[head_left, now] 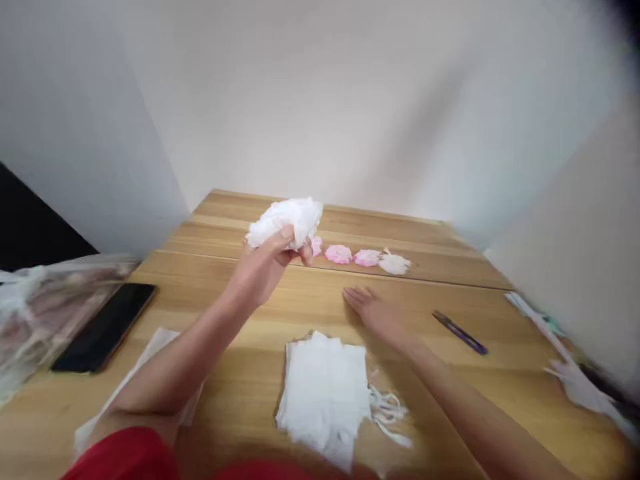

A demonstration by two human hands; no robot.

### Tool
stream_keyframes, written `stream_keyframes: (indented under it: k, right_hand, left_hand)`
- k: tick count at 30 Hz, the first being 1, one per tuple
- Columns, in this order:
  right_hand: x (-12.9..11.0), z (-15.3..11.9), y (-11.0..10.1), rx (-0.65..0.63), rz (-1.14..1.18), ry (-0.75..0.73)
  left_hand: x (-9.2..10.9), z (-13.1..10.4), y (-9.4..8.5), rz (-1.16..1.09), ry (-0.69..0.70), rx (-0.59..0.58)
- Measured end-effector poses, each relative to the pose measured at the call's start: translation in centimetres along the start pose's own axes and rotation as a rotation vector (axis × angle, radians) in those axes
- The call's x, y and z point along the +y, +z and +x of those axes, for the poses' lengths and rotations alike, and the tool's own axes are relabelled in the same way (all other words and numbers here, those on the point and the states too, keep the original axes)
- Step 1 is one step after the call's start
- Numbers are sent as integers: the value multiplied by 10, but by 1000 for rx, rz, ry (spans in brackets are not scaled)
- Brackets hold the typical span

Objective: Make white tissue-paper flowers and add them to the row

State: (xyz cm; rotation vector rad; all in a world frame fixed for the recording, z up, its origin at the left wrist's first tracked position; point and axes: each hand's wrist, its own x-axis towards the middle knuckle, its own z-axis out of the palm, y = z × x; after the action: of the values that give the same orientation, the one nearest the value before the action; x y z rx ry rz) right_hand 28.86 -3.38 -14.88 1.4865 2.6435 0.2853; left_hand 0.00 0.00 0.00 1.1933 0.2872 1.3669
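My left hand (267, 263) is raised above the wooden table, its thumb and fingers closed on a ruffled white paper flower (287, 221). Flat on the tabletop lies my right hand (367, 308), palm down, holding nothing. Beyond the hands is a row of small flowers: a pink one (339, 254), a paler pink one (367, 258) and a cream one (395, 263); another pink one is partly hidden behind my left fingers. A stack of white sheets (325, 393) lies in front of me, with thin white strips (387, 410) beside it.
Purple-handled snips (460, 332) lie at the right. On the left are a black phone (105, 327), a clear plastic bag (40, 307) and a white sheet (160, 343) partly under my left arm. White material (575, 380) lies along the right edge. Walls surround the table's far side.
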Motion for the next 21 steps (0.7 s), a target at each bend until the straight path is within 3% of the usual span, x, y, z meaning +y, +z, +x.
stream_keyframes:
  k: [6, 8, 10, 13, 16, 21]
  right_hand:
    - [-20, -109, 14, 89, -2, 16]
    - [-19, -133, 8, 82, 19, 2]
    - [-16, -139, -5, 43, 95, 7]
    - [-12, -111, -31, 48, 205, 102]
    - [-17, -53, -46, 105, 399, 185]
    - [-25, 46, -31, 193, 607, 265]
  left_hand:
    - [3, -3, 1, 9, -34, -3]
    - [3, -3, 1, 2, -38, -11]
    - [2, -3, 0, -6, -37, -18]
    - [2, -4, 0, -9, -31, -26]
    - [4, -5, -1, -9, -21, -25]
    - [7, -4, -2, 23, -9, 0]
